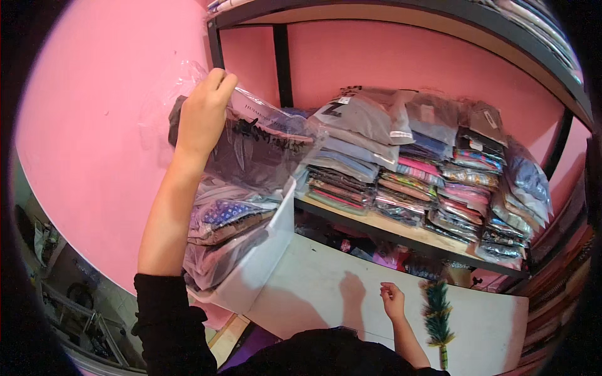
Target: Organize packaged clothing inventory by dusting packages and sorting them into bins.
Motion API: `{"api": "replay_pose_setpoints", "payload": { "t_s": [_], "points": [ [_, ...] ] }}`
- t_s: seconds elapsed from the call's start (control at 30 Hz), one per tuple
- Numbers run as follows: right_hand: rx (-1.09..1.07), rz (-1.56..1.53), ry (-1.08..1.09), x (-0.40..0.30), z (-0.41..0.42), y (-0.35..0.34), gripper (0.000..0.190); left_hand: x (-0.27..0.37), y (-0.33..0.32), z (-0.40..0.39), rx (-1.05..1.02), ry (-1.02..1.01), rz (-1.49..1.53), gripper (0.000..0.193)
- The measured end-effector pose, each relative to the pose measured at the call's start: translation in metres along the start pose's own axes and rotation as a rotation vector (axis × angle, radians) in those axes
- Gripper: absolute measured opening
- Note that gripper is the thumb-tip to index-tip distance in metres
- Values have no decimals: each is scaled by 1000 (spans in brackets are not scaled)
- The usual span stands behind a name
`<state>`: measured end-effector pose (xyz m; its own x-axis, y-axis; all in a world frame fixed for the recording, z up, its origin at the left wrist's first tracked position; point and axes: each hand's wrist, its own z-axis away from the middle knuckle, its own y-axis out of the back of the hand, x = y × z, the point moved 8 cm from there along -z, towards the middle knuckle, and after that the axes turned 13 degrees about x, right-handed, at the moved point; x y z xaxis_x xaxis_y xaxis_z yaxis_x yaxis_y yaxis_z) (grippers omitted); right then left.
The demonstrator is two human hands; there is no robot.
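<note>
My left hand (204, 108) is raised at the upper left, its fingers closed on the top edge of a clear plastic garment bag (254, 155). Dark folded clothing shows through the bag, which also bears printed writing. Below it, a white box (270, 263) with an open top holds several bagged garments (235, 216), one with a blue patterned cloth. My right hand (392, 298) hovers above the white tabletop (329, 272), fingers partly curled and holding nothing. To its right a green feather duster (436, 315) lies on the tabletop.
A black-framed shelf (362, 221) behind the table carries several stacks of bagged clothes (418, 174). More folded items (541, 28) lie on the upper shelf. Hanging garments (559, 291) line the right side. A pink wall (94, 141) stands close at the left.
</note>
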<state>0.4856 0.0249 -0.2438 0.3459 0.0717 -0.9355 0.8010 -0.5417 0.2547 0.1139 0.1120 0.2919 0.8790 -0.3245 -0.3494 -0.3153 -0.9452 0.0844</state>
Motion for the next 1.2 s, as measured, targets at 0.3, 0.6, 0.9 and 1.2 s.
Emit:
{"api": "replay_pose_setpoints", "payload": {
  "t_s": [0.3,0.6,0.9,1.2],
  "points": [
    [-108,-31,-48,24,16,114,24,136,37,-1,-60,126,164,15],
    [-43,-71,-307,65,45,217,21,291,65,74,-102,274,650,17],
    [133,438,-69,65,58,247,30,274,82,434,-623,726,169,19],
    [-10,925,-142,182,90,259,39,435,118,584,-1619,1833,806,43]
  ]
}}
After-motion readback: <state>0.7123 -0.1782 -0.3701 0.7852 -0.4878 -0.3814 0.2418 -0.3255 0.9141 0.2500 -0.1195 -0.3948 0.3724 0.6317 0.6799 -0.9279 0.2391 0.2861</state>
